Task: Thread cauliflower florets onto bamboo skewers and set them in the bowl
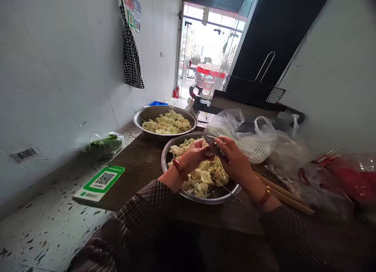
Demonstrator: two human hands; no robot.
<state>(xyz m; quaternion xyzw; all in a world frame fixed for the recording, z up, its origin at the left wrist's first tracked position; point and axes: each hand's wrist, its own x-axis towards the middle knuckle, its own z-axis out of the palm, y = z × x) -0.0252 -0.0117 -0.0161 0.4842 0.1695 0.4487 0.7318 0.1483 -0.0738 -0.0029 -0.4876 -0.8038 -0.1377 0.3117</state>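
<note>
Both my hands are over a metal bowl (164, 157) of cauliflower florets (205, 176). My right hand (236, 160) grips a dark-bladed knife (216, 148), its blade pointing up and to the left between my hands. Close against the blade, my left hand (194, 157) has its fingers curled together; what they hold, if anything, is hidden. Below my hands, a thin skewer (225, 185) lies across the florets and sticks out past the bowl's right rim. Behind it stands a second metal bowl (136, 121), also with cauliflower (170, 123) and thin skewers in it.
On the dark wooden table (141, 158), a green QR-code sign (104, 180) lies at the left edge. Plastic bags (255, 142) and wooden sticks (289, 197) crowd the right side. Bagged greens (104, 142) sit by the wall. A checked apron (131, 56) hangs there.
</note>
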